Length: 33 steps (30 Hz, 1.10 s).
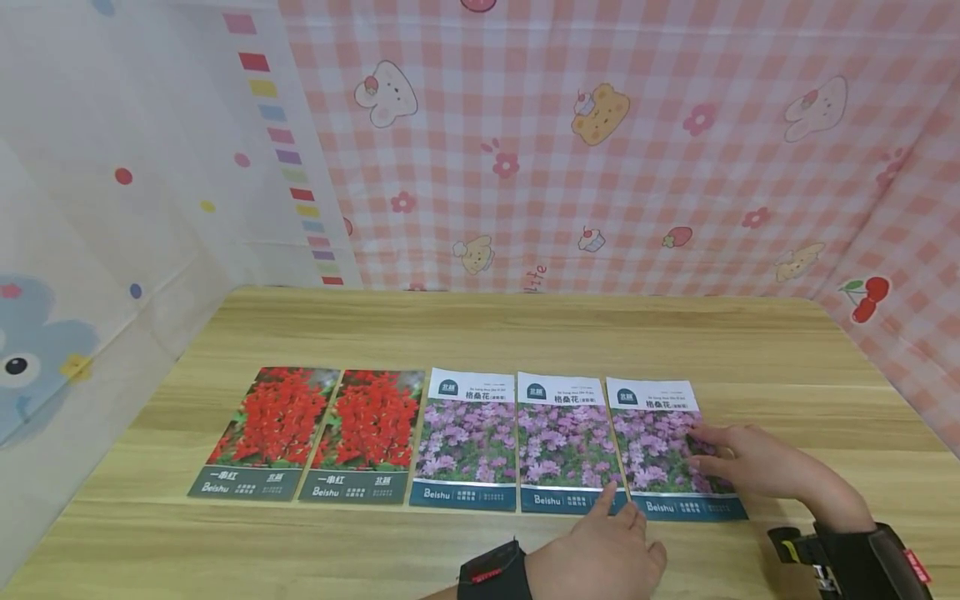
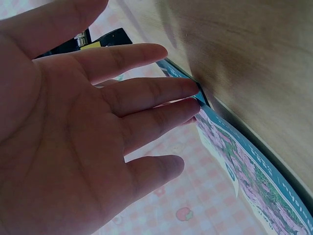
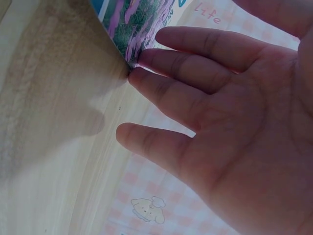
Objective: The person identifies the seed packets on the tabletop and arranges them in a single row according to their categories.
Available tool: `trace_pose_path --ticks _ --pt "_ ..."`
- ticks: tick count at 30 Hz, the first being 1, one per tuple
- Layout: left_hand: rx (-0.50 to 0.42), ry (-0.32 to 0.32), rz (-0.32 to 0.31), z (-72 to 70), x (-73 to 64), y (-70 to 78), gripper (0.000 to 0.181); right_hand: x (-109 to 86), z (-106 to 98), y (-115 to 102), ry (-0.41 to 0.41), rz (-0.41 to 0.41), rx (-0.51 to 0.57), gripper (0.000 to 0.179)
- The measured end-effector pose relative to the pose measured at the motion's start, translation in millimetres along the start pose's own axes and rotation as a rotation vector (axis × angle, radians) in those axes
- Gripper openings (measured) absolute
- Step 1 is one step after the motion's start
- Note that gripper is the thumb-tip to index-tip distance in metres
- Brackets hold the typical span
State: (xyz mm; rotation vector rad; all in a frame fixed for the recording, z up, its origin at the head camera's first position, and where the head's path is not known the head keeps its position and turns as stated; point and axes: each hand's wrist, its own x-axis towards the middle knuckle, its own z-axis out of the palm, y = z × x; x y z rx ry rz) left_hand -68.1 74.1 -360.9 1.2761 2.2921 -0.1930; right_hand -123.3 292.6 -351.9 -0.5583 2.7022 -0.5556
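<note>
Five-in-a-row is avoided here: several flower seed packets lie side by side. Two at the left, a red-flower packet and another red-flower packet, have dark green lower bands. Three purple-flower ones follow: a left packet, a middle packet and a rightmost packet. My left hand touches the lower edges of the middle and rightmost packets with extended fingertips. At the rightmost packet's right edge, my right hand rests its fingertips. In both wrist views the fingers look straight and spread.
The packets lie on a wood-grain table. Behind it hangs a pink checked cloth, and a white patterned cloth covers the left side. Black camera straps sit on both wrists.
</note>
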Motion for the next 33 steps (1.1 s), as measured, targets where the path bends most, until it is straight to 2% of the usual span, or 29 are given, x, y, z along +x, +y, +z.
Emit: trace_pose_path --ticks 7,14,19,23,28,33 --pt "-0.007 -0.001 0.006 -1.3 -1.0 -0.1 0.057 0.1 0 0 0.003 0.008 -0.003 0.054" --pt "-0.019 0.02 -0.003 -3.9 -10.2 -3.3 0.059 -0.7 2 0 0.027 0.023 0.004 0.054" --pt "0.008 0.135 -0.003 -4.9 -24.3 -13.8 0.057 -0.9 2 -2 0.063 -0.014 0.01 0.053" --pt "0.028 0.233 -0.058 -5.2 -39.3 -26.8 0.056 0.0 1 -3 0.078 -0.011 0.009 0.054" --pt "-0.019 0.32 -0.127 -4.3 -59.6 -48.4 0.059 0.8 1 -7 0.096 0.014 0.012 0.056" --pt "-0.109 0.443 -0.194 2.6 -79.7 -73.7 0.066 0.9 1 -9 0.17 -0.013 0.066 0.056"
